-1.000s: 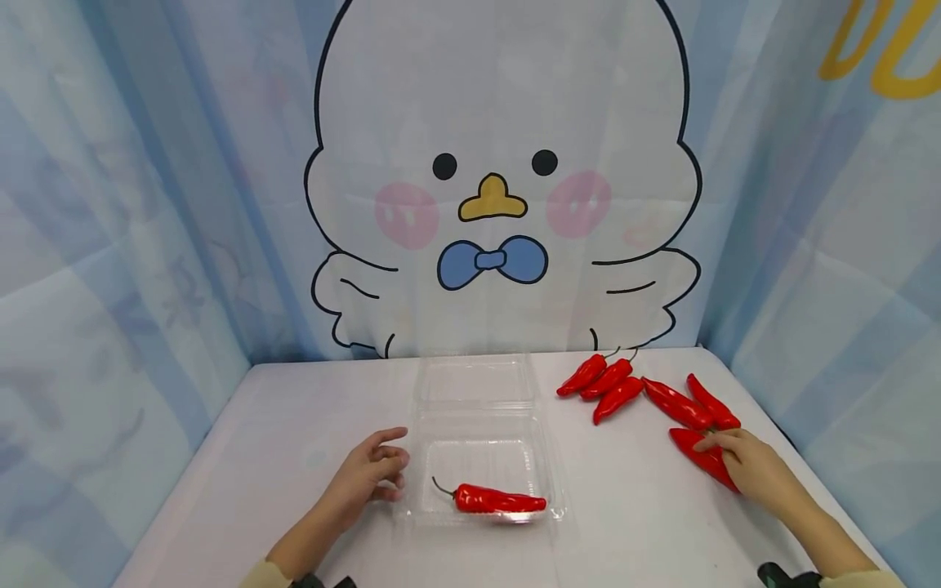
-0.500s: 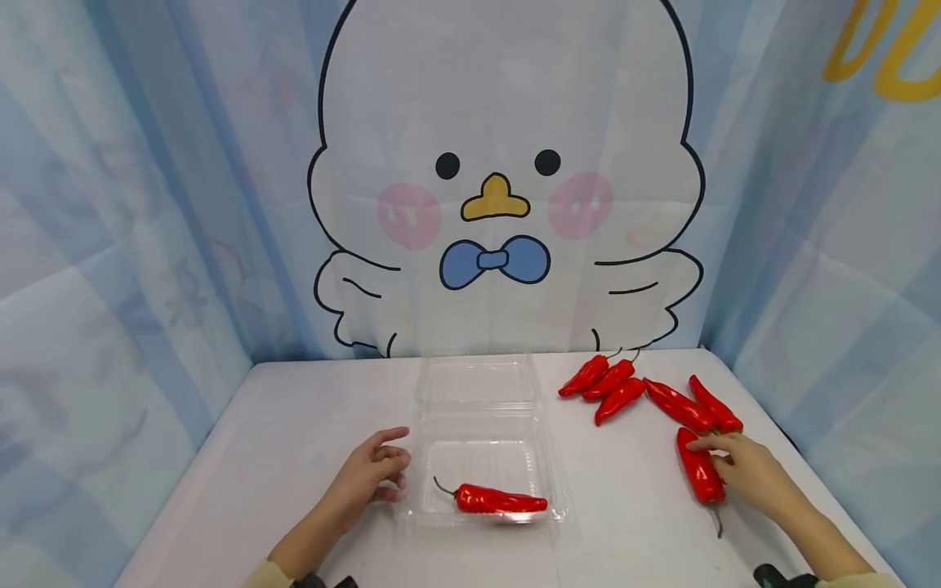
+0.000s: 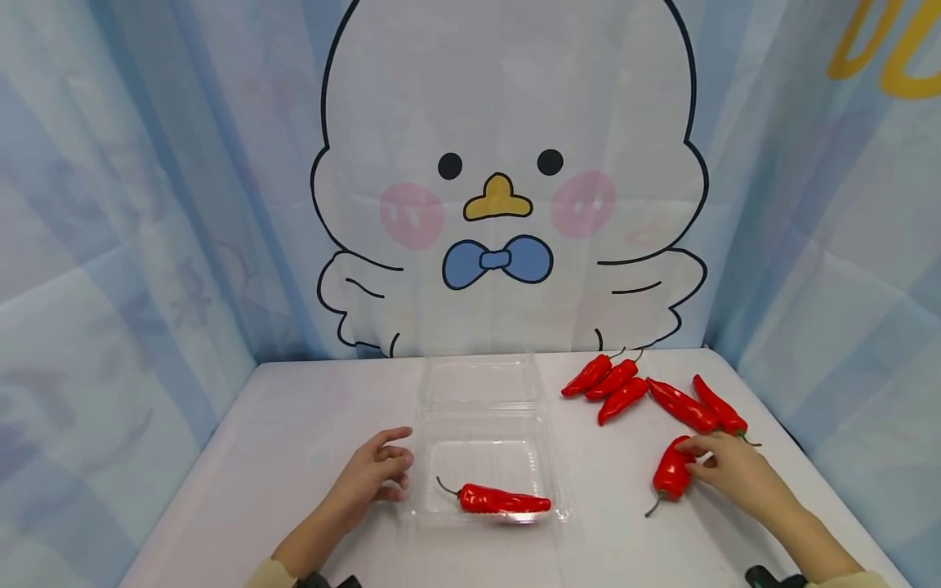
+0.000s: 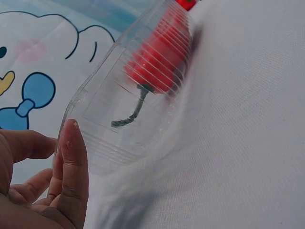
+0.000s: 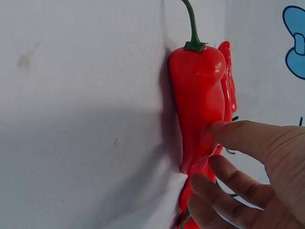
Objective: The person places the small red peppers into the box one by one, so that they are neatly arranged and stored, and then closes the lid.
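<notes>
A red chili pepper [image 3: 673, 469] with a green stem lies at the right, stem toward me and slightly left. My right hand [image 3: 738, 474] holds it near its tip end. In the right wrist view, the thumb [image 5: 238, 136] lies on the pepper's side and the other fingers are bent by the tip. Another red chili pepper [image 3: 503, 500] lies in the front of a clear plastic container [image 3: 481, 457], stem leftward. My left hand [image 3: 371, 472] rests beside the container's left wall, fingers loosely bent, one fingertip [image 4: 71, 138] right at the rim.
Several more red chili peppers lie at the back right: a group of three [image 3: 610, 382] and two others [image 3: 684, 406] beyond my right hand. The container's lid [image 3: 481, 382] is folded back toward the curtain [image 3: 500, 310]. White cloth covers the table [image 3: 323, 408].
By my right hand, the chili pepper has swung round, its stem end moving from the lower right to the lower left. It has come slightly closer to the container. My left hand stays still.
</notes>
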### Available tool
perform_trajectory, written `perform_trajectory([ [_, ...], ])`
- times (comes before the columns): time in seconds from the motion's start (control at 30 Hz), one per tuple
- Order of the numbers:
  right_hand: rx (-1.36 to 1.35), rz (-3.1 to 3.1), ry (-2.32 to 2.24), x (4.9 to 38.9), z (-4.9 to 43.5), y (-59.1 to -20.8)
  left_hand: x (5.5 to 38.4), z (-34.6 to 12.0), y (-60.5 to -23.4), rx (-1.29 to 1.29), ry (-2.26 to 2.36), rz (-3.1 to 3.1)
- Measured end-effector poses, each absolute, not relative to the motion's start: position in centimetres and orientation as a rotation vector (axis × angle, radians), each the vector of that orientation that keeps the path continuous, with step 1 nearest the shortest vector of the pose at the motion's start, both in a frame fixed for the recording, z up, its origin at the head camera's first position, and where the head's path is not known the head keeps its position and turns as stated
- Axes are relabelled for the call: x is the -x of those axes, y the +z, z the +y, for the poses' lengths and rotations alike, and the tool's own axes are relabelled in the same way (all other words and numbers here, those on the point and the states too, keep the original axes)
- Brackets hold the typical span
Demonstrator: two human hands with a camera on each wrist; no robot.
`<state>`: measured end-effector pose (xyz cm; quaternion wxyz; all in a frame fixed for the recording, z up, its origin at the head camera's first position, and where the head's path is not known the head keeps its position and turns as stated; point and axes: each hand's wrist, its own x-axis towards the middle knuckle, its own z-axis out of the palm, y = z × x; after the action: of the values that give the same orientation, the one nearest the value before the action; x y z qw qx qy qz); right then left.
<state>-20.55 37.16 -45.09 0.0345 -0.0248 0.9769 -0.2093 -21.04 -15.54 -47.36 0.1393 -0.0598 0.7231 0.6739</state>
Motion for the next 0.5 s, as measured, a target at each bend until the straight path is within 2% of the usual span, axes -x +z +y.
perform_trajectory([
  [0.5,0.224,3.109,-0.559,20.7,35.8,-45.8,21.2,-15.5,-47.7,0.182,1.955,2.087],
])
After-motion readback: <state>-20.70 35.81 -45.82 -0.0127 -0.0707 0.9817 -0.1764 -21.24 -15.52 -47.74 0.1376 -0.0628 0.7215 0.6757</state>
